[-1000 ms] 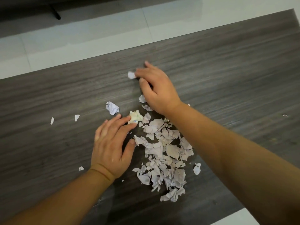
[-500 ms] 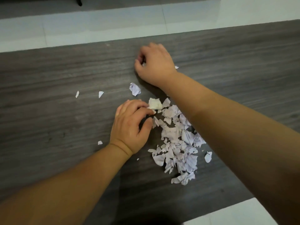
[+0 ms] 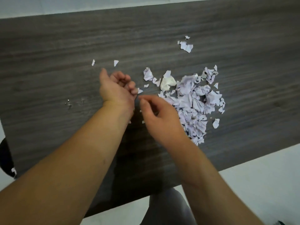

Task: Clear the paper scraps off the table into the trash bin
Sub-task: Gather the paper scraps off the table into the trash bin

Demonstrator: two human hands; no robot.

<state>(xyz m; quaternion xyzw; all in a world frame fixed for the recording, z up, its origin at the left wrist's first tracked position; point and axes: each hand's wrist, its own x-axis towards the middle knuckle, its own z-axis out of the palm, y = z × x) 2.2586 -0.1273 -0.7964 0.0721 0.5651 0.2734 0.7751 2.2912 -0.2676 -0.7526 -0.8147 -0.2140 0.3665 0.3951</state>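
Pale lilac scraps (image 3: 194, 101) heaped on table (image 3: 48, 46); L grip (image 3: 118, 87) pinches scrap, R (image 3: 155, 114) loose.

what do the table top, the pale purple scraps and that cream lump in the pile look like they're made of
Table top: dark grey wood grain, matte; the very even streaks suggest laminate rather than solid wood, though I cannot be sure.
Purple scraps: thin paper, with torn ragged edges and sharp creases.
Cream lump: softer, rounder folds, probably a crumpled tissue or thicker paper; the material is unclear.
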